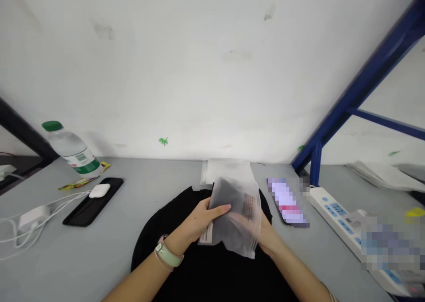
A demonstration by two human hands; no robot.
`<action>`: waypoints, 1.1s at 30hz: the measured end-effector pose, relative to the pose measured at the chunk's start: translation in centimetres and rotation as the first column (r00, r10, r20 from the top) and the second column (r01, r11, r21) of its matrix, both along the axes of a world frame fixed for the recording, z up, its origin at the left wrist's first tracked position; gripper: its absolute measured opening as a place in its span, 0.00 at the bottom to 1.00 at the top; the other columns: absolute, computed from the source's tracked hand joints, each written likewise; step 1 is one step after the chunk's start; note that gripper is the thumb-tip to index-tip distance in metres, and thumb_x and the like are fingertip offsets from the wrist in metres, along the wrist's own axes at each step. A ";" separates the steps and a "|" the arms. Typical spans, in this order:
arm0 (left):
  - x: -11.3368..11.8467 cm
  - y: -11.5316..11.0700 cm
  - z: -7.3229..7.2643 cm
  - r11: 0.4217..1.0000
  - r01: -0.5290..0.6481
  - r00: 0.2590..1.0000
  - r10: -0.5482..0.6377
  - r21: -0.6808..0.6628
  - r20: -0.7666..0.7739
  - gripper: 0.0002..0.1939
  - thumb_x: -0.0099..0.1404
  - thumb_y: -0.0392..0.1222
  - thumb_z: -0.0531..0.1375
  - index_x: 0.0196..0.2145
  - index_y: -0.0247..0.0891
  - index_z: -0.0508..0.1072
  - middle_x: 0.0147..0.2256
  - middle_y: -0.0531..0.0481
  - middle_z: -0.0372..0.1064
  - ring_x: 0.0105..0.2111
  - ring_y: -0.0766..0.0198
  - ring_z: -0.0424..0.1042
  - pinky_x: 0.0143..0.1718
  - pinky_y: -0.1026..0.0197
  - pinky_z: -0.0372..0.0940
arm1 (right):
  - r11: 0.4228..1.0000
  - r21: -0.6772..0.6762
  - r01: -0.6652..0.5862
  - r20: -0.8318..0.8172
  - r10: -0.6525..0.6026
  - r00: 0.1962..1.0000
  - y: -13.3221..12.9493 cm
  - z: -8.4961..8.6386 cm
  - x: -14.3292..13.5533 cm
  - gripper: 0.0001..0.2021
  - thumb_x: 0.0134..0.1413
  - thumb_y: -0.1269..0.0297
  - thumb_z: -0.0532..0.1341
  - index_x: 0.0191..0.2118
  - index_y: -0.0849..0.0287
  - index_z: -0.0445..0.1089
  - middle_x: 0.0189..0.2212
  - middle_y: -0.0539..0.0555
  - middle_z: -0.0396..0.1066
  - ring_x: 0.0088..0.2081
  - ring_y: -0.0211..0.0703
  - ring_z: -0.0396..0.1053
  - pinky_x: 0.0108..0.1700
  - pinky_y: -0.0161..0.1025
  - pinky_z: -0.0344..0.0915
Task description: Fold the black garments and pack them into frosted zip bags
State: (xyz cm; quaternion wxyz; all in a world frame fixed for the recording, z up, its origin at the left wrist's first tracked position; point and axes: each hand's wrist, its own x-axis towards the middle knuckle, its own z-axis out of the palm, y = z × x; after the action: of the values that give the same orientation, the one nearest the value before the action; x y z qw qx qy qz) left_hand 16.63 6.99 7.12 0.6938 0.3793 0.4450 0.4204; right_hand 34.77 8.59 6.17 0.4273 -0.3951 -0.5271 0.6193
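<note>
The grey desk (pixel 109 253), cut off by the frame, lies bare just left of the cropped black fabric (pixel 212 275), above which a frosted bag (pixel 234 233), its dark contents blurred, is pinched between the left hand (pixel 202 218)'s thumb and hidden fingers, while the right hand (pixel 266 233)'s grip, masked behind the bag's right edge, cannot be told.

I have one feed, worn on the person's head, looking forward and down from close above the left hand (pixel 207 213) and right hand (pixel 267 235) at lower centre; the wall (pixel 206 80) fills the upper half, the grey desk (pixel 99 253) the lower.
</note>
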 end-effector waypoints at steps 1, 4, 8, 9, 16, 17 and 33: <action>-0.1 0.1 0.0 1.000 0.008 1.000 -0.008 -0.015 0.019 0.22 0.57 0.49 0.70 0.45 0.33 0.77 0.42 0.40 0.78 0.41 0.53 0.78 0.42 0.54 0.73 | 1.000 -0.010 -0.017 -0.003 0.017 1.000 0.2 -0.1 0.2 0.28 0.41 0.55 0.75 0.50 0.55 0.74 0.48 0.58 0.76 0.49 0.60 0.73 0.53 0.56 0.69; -0.7 0.6 0.0 0.997 -0.039 0.994 0.045 -0.059 0.100 0.18 0.57 0.46 0.71 0.42 0.32 0.78 0.39 0.40 0.79 0.37 0.56 0.78 0.40 0.57 0.73 | 0.999 -0.048 0.018 -0.032 -0.019 0.999 1.1 -0.4 1.2 0.21 0.48 0.48 0.70 0.45 0.56 0.77 0.43 0.57 0.77 0.47 0.56 0.74 0.50 0.50 0.70; -1.5 1.4 0.4 0.970 -0.235 0.937 0.242 -0.060 0.252 0.15 0.58 0.42 0.70 0.41 0.32 0.78 0.39 0.42 0.78 0.37 0.57 0.78 0.40 0.59 0.74 | 0.957 0.093 0.273 0.037 -0.277 0.960 2.5 -0.4 2.2 0.22 0.45 0.48 0.71 0.44 0.54 0.76 0.43 0.54 0.76 0.41 0.46 0.72 0.37 0.37 0.69; -1.6 1.5 0.5 0.963 -0.263 0.921 0.268 -0.056 0.281 0.14 0.58 0.41 0.70 0.41 0.32 0.78 0.39 0.43 0.78 0.37 0.58 0.78 0.40 0.59 0.74 | 0.966 0.083 0.246 0.070 -0.251 0.965 2.8 -0.3 2.2 0.23 0.43 0.49 0.72 0.45 0.53 0.75 0.42 0.54 0.76 0.36 0.42 0.71 0.31 0.34 0.67; -4.1 2.9 0.6 0.883 -0.468 0.824 0.426 0.025 0.373 0.15 0.58 0.40 0.69 0.44 0.39 0.76 0.45 0.48 0.77 0.48 0.55 0.75 0.51 0.55 0.70 | 0.996 0.089 -0.014 0.092 0.006 0.996 5.9 2.0 -2.9 0.17 0.50 0.48 0.67 0.32 0.59 0.74 0.15 0.44 0.60 0.15 0.31 0.55 0.16 0.30 0.49; -5.0 3.3 0.6 0.856 -0.516 0.800 0.470 0.030 0.373 0.15 0.58 0.41 0.69 0.44 0.40 0.76 0.45 0.48 0.77 0.48 0.55 0.75 0.51 0.55 0.70 | 0.988 0.152 0.010 0.099 -0.025 0.995 6.7 2.7 -4.0 0.16 0.49 0.49 0.67 0.31 0.59 0.74 0.14 0.44 0.59 0.15 0.31 0.56 0.16 0.30 0.52; -15.6 6.0 -3.5 0.451 -0.893 0.446 0.886 -0.006 0.123 0.18 0.69 0.44 0.60 0.54 0.36 0.68 0.52 0.43 0.68 0.47 0.56 0.72 0.46 0.49 0.71 | 0.947 0.274 0.165 0.113 -0.202 0.973 16.9 1.2 -19.6 0.07 0.48 0.60 0.62 0.27 0.57 0.69 0.19 0.46 0.65 0.21 0.42 0.71 0.26 0.40 0.73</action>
State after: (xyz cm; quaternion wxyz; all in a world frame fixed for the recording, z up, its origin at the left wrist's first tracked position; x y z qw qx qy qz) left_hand 1.05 12.95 3.67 0.3824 0.0874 0.5268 0.7540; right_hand 15.17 25.47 7.42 0.4939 -0.4248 -0.5940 0.4720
